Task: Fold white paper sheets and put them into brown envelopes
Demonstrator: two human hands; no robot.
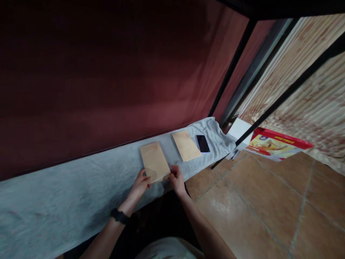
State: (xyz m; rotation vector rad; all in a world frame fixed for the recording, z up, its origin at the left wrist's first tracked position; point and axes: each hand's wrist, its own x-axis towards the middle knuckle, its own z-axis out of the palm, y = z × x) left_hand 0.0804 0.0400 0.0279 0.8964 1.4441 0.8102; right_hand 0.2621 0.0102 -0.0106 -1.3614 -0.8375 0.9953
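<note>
A flat brown paper bag (154, 160) lies on the grey cloth, its near edge facing me. My left hand (142, 180) pinches its near left corner, thumb on top. The near right corner sits between the closed fingers of my right hand (176, 177). To the right lies a second flat, paler brown piece of paper or bag (186, 145), touched by neither hand. Beyond it is a phone (203, 143) with a dark screen.
The grey cloth (67, 190) covers a long narrow surface along a dark red wall (121, 100). Black frame bars (233, 66) rise at the right. A red and yellow box (279, 144) stands past them, above a tiled floor (256, 190).
</note>
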